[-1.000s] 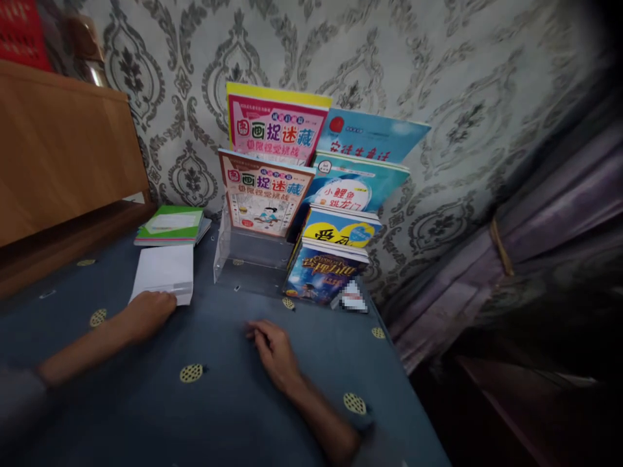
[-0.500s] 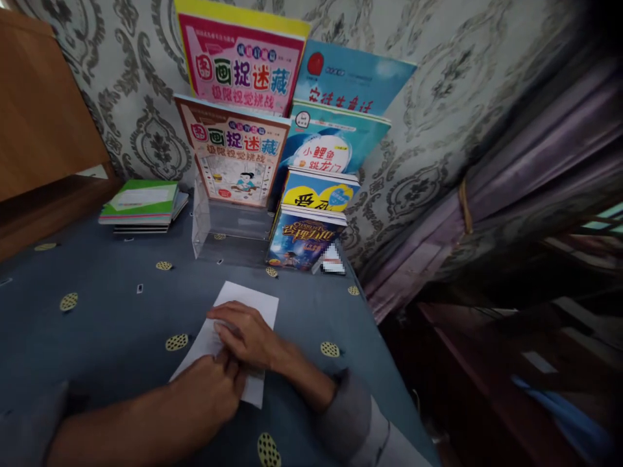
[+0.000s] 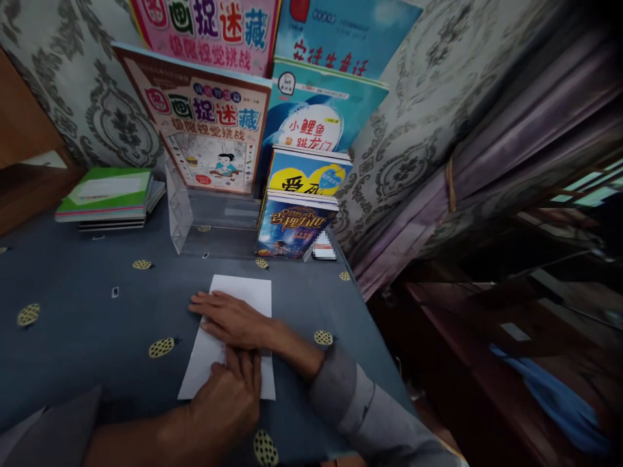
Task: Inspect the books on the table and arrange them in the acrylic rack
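A white sheet of paper (image 3: 241, 282) lies on the patterned tablecloth in front of me, slightly narrower at its far edge. Across its middle rests my right hand (image 3: 233, 319), palm down, fingers stretched out past the paper's left edge. Nearer to me, my left hand (image 3: 228, 392) presses on the lower part of the sheet. Its fingers point forward and lie on the paper, with the tips close to or just under the right palm. Neither hand grips anything. Some faint grey marking shows on the paper between the hands.
Behind the paper, a clear acrylic rack (image 3: 214, 224) holds several upright picture books (image 3: 214, 123). Stacked green-topped books (image 3: 109, 191) lie at the left. A small white triangular object (image 3: 324, 246) stands beside the rack. The blue-grey tablecloth (image 3: 97, 344) ends at the right, near a purple curtain (image 3: 403, 214).
My right hand has flattened, its fingers now reaching past the paper's left edge. My left hand has straightened its fingers and shifted slightly right. The view has moved closer to the books.
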Action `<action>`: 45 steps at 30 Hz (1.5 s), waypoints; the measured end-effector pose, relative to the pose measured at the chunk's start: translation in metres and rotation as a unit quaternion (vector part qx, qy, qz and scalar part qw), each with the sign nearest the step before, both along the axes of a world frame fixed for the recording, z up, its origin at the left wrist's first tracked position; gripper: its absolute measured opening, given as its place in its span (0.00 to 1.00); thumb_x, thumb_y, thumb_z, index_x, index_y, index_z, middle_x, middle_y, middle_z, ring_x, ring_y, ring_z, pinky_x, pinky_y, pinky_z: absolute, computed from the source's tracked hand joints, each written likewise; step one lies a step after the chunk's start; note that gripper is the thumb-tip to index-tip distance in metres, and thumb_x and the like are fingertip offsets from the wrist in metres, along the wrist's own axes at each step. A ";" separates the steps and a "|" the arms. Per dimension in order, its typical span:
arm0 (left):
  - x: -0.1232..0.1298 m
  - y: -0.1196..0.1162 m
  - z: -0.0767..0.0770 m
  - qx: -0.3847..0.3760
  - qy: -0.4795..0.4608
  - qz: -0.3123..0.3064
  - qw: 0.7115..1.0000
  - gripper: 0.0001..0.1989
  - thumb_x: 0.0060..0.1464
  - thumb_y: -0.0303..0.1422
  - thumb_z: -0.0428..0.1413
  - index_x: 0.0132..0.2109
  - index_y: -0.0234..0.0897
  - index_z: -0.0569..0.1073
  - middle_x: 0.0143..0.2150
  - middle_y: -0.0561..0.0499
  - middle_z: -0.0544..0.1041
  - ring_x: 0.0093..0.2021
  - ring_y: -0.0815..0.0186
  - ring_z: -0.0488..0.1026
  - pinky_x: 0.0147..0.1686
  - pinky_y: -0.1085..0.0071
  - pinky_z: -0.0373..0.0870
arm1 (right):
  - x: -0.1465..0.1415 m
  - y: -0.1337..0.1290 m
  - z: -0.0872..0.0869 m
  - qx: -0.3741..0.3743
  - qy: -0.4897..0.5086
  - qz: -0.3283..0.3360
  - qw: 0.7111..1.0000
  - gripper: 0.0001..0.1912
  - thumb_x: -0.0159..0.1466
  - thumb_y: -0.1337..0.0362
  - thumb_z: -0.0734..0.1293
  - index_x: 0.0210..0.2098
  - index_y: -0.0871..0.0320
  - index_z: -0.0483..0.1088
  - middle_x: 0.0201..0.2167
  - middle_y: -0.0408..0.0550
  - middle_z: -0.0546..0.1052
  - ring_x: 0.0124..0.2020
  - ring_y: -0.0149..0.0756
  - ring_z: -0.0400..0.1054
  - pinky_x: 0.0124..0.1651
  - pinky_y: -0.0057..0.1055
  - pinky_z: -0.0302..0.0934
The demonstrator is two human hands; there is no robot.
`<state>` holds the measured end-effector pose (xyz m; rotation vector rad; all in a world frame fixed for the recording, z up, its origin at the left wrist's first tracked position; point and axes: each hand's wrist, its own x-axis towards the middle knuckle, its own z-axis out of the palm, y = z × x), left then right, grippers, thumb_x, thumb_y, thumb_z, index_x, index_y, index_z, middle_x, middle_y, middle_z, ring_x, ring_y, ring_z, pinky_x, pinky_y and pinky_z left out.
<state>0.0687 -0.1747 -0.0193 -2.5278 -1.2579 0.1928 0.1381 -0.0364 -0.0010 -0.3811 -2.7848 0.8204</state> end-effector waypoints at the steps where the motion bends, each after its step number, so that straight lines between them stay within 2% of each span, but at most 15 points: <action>1: -0.001 0.001 0.000 -0.003 -0.006 -0.016 1.000 0.25 0.59 0.30 0.56 0.61 0.24 0.75 0.49 0.18 0.79 0.44 0.35 0.82 0.21 0.61 0.78 | 0.001 0.003 -0.002 0.007 -0.001 -0.008 1.000 0.23 0.75 0.64 0.61 0.67 0.61 0.62 0.71 0.55 0.63 0.74 0.36 0.50 0.75 0.41 0.47; 4: -0.004 0.003 0.003 -0.015 -0.013 -0.038 0.999 0.24 0.59 0.28 0.56 0.61 0.25 0.74 0.53 0.18 0.77 0.48 0.33 0.81 0.22 0.59 0.80 | 0.008 0.009 -0.007 0.025 0.005 -0.034 0.999 0.24 0.75 0.64 0.60 0.69 0.60 0.60 0.72 0.54 0.60 0.74 0.35 0.49 0.75 0.41 0.47; 7: -0.002 0.005 0.006 -0.029 -0.004 -0.034 0.999 0.23 0.59 0.27 0.55 0.61 0.24 0.75 0.53 0.17 0.75 0.49 0.30 0.79 0.21 0.57 0.80 | 0.019 0.015 -0.008 0.036 0.023 -0.053 0.998 0.23 0.76 0.65 0.58 0.69 0.57 0.60 0.72 0.53 0.60 0.74 0.34 0.49 0.74 0.42 0.49; 10: 0.004 0.009 0.010 -0.042 -0.002 -0.021 0.999 0.24 0.58 0.26 0.55 0.61 0.24 0.75 0.53 0.16 0.75 0.49 0.29 0.79 0.21 0.57 0.80 | 0.032 0.023 -0.011 0.042 0.024 -0.074 0.996 0.24 0.75 0.64 0.59 0.69 0.60 0.60 0.72 0.56 0.60 0.74 0.36 0.50 0.74 0.43 0.51; 18: 0.027 0.025 0.019 -0.058 -0.003 0.019 0.998 0.25 0.58 0.23 0.57 0.62 0.23 0.73 0.51 0.20 0.79 0.45 0.36 0.82 0.22 0.62 0.79 | 0.065 0.032 -0.035 0.061 0.010 -0.231 0.971 0.26 0.74 0.63 0.60 0.70 0.61 0.60 0.72 0.63 0.60 0.74 0.47 0.50 0.73 0.55 0.48; 20: 0.028 0.029 0.023 -0.062 -0.016 0.007 0.998 0.23 0.60 0.29 0.59 0.60 0.22 0.75 0.49 0.20 0.80 0.44 0.37 0.82 0.25 0.59 0.79 | 0.070 0.030 -0.038 0.063 0.013 -0.252 0.966 0.26 0.74 0.64 0.59 0.69 0.62 0.61 0.71 0.63 0.61 0.74 0.47 0.50 0.74 0.55 0.48; 22: 0.024 0.036 0.029 -0.089 -0.043 -0.031 0.995 0.26 0.61 0.42 0.60 0.55 0.21 0.78 0.47 0.20 0.80 0.42 0.40 0.82 0.30 0.56 0.80 | 0.073 0.027 -0.038 0.066 0.016 -0.259 0.963 0.25 0.74 0.64 0.59 0.69 0.63 0.61 0.71 0.64 0.61 0.74 0.47 0.50 0.73 0.55 0.49; 24: 0.013 0.046 0.035 -0.118 -0.079 -0.052 0.989 0.32 0.62 0.52 0.57 0.50 0.21 0.81 0.44 0.22 0.81 0.40 0.44 0.82 0.32 0.56 0.79 | 0.074 0.025 -0.038 0.070 0.017 -0.260 0.963 0.25 0.74 0.64 0.59 0.69 0.63 0.61 0.71 0.63 0.61 0.74 0.47 0.50 0.73 0.54 0.49; 25: 0.006 0.052 0.036 -0.123 -0.091 -0.047 0.987 0.32 0.63 0.53 0.55 0.48 0.21 0.81 0.44 0.22 0.81 0.41 0.45 0.81 0.33 0.58 0.79 | 0.074 0.024 -0.038 0.074 0.018 -0.260 0.962 0.25 0.74 0.65 0.59 0.69 0.62 0.61 0.71 0.62 0.61 0.74 0.46 0.51 0.73 0.54 0.50; 27: -0.011 0.067 0.036 -0.108 -0.092 -0.007 0.990 0.27 0.67 0.47 0.53 0.51 0.22 0.79 0.48 0.23 0.80 0.48 0.44 0.80 0.35 0.59 0.78 | 0.073 0.024 -0.039 0.081 0.022 -0.262 0.962 0.26 0.73 0.65 0.60 0.69 0.60 0.61 0.71 0.62 0.62 0.74 0.46 0.52 0.73 0.54 0.50; 30: -0.038 0.089 0.029 -0.076 -0.038 0.076 0.993 0.22 0.69 0.35 0.50 0.59 0.21 0.74 0.57 0.23 0.76 0.59 0.43 0.74 0.40 0.59 0.79 | 0.073 0.025 -0.040 0.087 0.022 -0.262 0.961 0.26 0.73 0.65 0.59 0.69 0.61 0.61 0.70 0.62 0.62 0.74 0.47 0.52 0.73 0.54 0.50; 35: -0.063 0.105 0.020 -0.073 -0.044 0.138 0.987 0.23 0.70 0.32 0.45 0.63 0.20 0.70 0.62 0.21 0.72 0.64 0.39 0.69 0.45 0.54 0.79 | 0.070 0.022 -0.037 0.105 0.006 -0.268 0.958 0.26 0.74 0.65 0.58 0.70 0.62 0.60 0.70 0.63 0.63 0.74 0.49 0.52 0.73 0.57 0.50; 38: -0.064 0.105 0.019 -0.081 -0.068 0.149 0.983 0.23 0.68 0.29 0.45 0.63 0.19 0.70 0.63 0.19 0.70 0.64 0.35 0.68 0.45 0.51 0.79 | 0.059 0.015 -0.031 0.126 -0.014 -0.225 0.966 0.26 0.74 0.67 0.57 0.70 0.64 0.59 0.69 0.63 0.64 0.73 0.49 0.52 0.73 0.58 0.48; 41: -0.065 0.103 0.019 -0.086 -0.062 0.135 0.985 0.24 0.62 0.22 0.47 0.63 0.19 0.71 0.63 0.20 0.70 0.64 0.35 0.69 0.46 0.53 0.79 | 0.047 0.006 -0.024 0.133 -0.025 -0.166 0.977 0.26 0.73 0.70 0.55 0.69 0.66 0.58 0.69 0.63 0.64 0.74 0.47 0.52 0.74 0.56 0.47; 45: -0.068 0.102 0.014 -0.055 -0.063 0.118 0.989 0.28 0.57 0.19 0.47 0.64 0.23 0.71 0.63 0.24 0.72 0.64 0.39 0.70 0.45 0.54 0.80 | 0.041 0.000 -0.017 0.117 -0.024 -0.161 0.980 0.26 0.74 0.66 0.57 0.68 0.71 0.59 0.68 0.65 0.66 0.74 0.47 0.52 0.75 0.53 0.47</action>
